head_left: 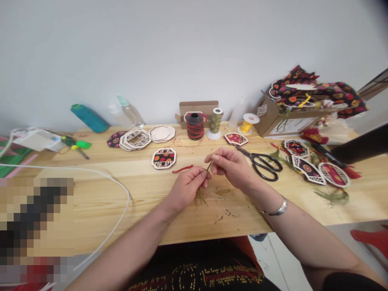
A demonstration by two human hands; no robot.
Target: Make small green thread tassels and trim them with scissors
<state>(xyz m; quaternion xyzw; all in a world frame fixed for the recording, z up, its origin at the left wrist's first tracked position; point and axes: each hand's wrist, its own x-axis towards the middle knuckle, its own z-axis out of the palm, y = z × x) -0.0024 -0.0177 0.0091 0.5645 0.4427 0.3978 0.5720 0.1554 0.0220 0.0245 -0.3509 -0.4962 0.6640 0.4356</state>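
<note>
Between my two hands is a thin olive-green bundle of threads (209,165), with loose strands fanning out below my left hand. My left hand (190,184) pinches its lower part between thumb and fingers. Close beside it, my right hand (227,163) is closed on the upper end. A short red cord (182,169) lies just left of my hands. Black-handled scissors (263,163) rest to the right of my right hand. Behind my left hand lies an octagonal wooden-framed fabric piece (163,158). Dark snippets are scattered on the wood below my hands.
A dark red-black thread spool (195,126), a green-gold spool (216,122) and a yellow spool (249,123) stand at the back. Stacked wooden frames (135,139) lie left. Decorated ornaments (309,169) and a full cardboard box (291,119) are right. A white cable (124,190) loops at left.
</note>
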